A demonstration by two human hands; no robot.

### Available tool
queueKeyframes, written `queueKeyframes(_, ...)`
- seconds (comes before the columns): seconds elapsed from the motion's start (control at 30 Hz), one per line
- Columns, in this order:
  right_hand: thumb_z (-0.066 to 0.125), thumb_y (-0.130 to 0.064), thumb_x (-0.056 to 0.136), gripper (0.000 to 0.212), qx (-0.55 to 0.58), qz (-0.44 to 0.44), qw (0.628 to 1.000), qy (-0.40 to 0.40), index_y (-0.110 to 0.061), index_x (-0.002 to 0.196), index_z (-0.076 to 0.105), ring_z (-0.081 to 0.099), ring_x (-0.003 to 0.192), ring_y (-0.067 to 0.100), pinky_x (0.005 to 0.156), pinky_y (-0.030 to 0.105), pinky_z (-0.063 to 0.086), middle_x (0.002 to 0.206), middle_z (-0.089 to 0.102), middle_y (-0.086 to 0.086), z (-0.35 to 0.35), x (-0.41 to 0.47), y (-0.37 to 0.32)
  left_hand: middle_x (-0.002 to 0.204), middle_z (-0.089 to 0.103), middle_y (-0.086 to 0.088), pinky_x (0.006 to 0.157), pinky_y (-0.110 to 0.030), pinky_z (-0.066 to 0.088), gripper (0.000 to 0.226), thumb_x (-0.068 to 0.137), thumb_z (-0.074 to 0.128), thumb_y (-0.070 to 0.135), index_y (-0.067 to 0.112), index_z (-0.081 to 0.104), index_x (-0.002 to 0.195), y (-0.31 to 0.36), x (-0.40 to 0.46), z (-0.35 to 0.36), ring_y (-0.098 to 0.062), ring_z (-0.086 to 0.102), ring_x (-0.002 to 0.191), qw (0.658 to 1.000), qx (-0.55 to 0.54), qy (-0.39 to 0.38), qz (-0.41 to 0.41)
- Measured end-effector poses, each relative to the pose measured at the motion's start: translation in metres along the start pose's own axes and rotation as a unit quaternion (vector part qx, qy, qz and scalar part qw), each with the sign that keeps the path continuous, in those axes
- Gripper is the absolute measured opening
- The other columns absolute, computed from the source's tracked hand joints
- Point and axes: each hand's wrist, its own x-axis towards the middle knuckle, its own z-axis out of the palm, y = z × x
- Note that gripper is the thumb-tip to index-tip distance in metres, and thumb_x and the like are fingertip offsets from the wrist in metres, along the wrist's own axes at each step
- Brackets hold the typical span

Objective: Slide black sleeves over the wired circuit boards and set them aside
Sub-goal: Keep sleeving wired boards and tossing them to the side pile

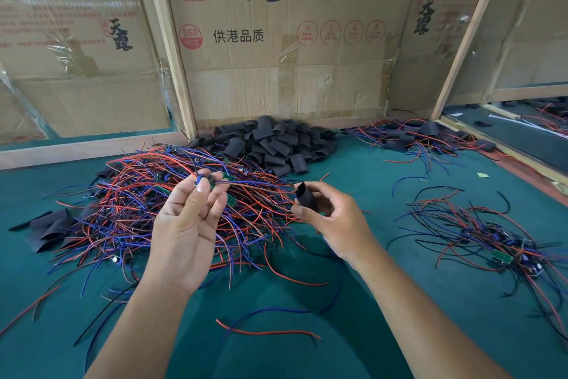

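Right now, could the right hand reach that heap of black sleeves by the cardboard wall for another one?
Probably yes: nothing tall lies between the right hand and the heap of black sleeves, only loose wires on the mat. But its fingers already pinch a black sleeve, so it isn't free.

Printed cardboard walls [276, 40] enclose a green tabletop [368, 301].

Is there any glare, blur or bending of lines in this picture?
Head view: glare on the clear tape over the cardboard wall; wooden posts lean outward from wide-angle distortion; the left hand and right hand with the black sleeve look sharp; light is even, shadows soft.
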Motion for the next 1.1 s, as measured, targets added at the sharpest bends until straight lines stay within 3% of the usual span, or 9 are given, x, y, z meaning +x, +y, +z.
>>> queueKeyframes(0.13, 0.079, -0.062, 0.07, 0.046, 0.009, 0.008, 1.0, 0.004, -0.038, 0.108, 0.068, 0.067, 0.083, 0.007, 0.068, 0.014, 0.045, 0.096, 0.075, -0.007, -0.001, 0.001, 0.0, 0.101, 0.073, -0.004, 0.079, -0.017, 0.056, 0.012, 0.088, 0.062, 0.016, 0.016, 0.067, 0.099, 0.0, -0.001, 0.002, -0.012, 0.072, 0.094, 1.0, 0.001, 0.0, -0.003)
queueKeyframes(0.23, 0.079, -0.06, 0.071, 0.043, -0.001, -0.001, 1.0, 0.004, -0.041, 0.107, 0.068, 0.069, 0.088, 0.009, 0.075, 0.019, 0.05, 0.096, 0.075, -0.008, -0.001, 0.0, 0.001, 0.1, 0.073, -0.004, 0.079, -0.018, 0.056, 0.016, 0.087, 0.062, 0.016, 0.015, 0.065, 0.102, -0.001, -0.001, 0.003, -0.012, 0.072, 0.095, 1.0, 0.007, 0.001, -0.003)
queueKeyframes(0.4, 0.081, -0.049, 0.078, 0.043, -0.063, -0.044, 0.997, 0.004, -0.038, 0.117, 0.067, 0.065, 0.098, -0.001, 0.081, 0.009, 0.043, 0.107, 0.071, -0.021, -0.002, -0.001, -0.001, 0.101, 0.073, -0.005, 0.079, -0.018, 0.056, 0.022, 0.086, 0.063, 0.016, 0.012, 0.063, 0.107, -0.002, -0.001, 0.002, -0.013, 0.071, 0.095, 1.0, 0.029, -0.009, -0.001)
queueKeyframes(0.5, 0.079, -0.044, 0.081, 0.044, -0.118, -0.084, 0.989, -0.017, -0.035, 0.122, 0.066, 0.061, 0.088, -0.004, 0.076, 0.007, 0.039, 0.102, 0.067, -0.024, 0.0, -0.004, -0.002, 0.1, 0.074, -0.005, 0.081, -0.02, 0.056, 0.022, 0.085, 0.064, 0.016, 0.011, 0.062, 0.107, -0.004, -0.001, 0.002, -0.014, 0.071, 0.093, 0.999, 0.038, -0.014, 0.005)
queueKeyframes(0.63, 0.078, -0.04, 0.084, 0.042, -0.195, -0.142, 0.97, -0.041, -0.034, 0.123, 0.065, 0.06, 0.1, 0.002, 0.083, 0.009, 0.039, 0.104, 0.064, -0.024, 0.002, -0.007, -0.004, 0.096, 0.074, -0.007, 0.082, -0.022, 0.057, 0.016, 0.083, 0.066, 0.013, 0.014, 0.063, 0.098, -0.007, -0.002, 0.004, -0.016, 0.072, 0.092, 0.999, 0.033, -0.013, 0.009)
queueKeyframes(0.8, 0.074, -0.047, 0.085, 0.043, -0.19, -0.143, 0.971, -0.029, -0.035, 0.125, 0.063, 0.06, 0.112, 0.002, 0.094, 0.013, 0.04, 0.117, 0.067, -0.02, 0.001, -0.008, -0.009, 0.099, 0.073, -0.012, 0.084, -0.024, 0.058, 0.012, 0.081, 0.066, 0.009, 0.019, 0.066, 0.088, -0.007, -0.003, 0.004, -0.019, 0.073, 0.092, 0.999, 0.036, -0.019, 0.015)
queueKeyframes(0.93, 0.074, -0.047, 0.085, 0.043, -0.211, -0.155, 0.964, -0.036, -0.027, 0.122, 0.067, 0.062, 0.103, 0.0, 0.091, 0.015, 0.042, 0.112, 0.07, -0.016, 0.003, -0.009, -0.015, 0.092, 0.074, -0.009, 0.085, -0.026, 0.059, 0.014, 0.08, 0.066, 0.007, 0.02, 0.065, 0.083, -0.013, -0.006, 0.008, -0.018, 0.073, 0.087, 0.997, 0.056, -0.041, 0.012)
queueKeyframes(1.03, 0.067, -0.054, 0.085, 0.046, -0.28, -0.18, 0.942, -0.03, -0.025, 0.121, 0.068, 0.059, 0.092, 0.006, 0.093, 0.029, 0.039, 0.103, 0.065, -0.025, 0.007, -0.011, -0.019, 0.087, 0.071, -0.009, 0.084, -0.028, 0.059, 0.017, 0.073, 0.072, 0.005, 0.019, 0.065, 0.079, -0.023, -0.01, 0.011, -0.022, 0.071, 0.091, 0.994, 0.079, -0.074, 0.0)
queueKeyframes(1.1, 0.066, -0.054, 0.086, 0.046, -0.285, -0.194, 0.938, -0.026, -0.024, 0.121, 0.068, 0.059, 0.088, 0.009, 0.093, 0.035, 0.04, 0.1, 0.065, -0.024, 0.007, -0.011, -0.022, 0.095, 0.072, -0.012, 0.09, -0.033, 0.057, 0.021, 0.067, 0.081, 0.007, 0.02, 0.068, 0.079, -0.026, -0.012, 0.011, -0.026, 0.067, 0.097, 0.989, 0.117, -0.095, -0.009)
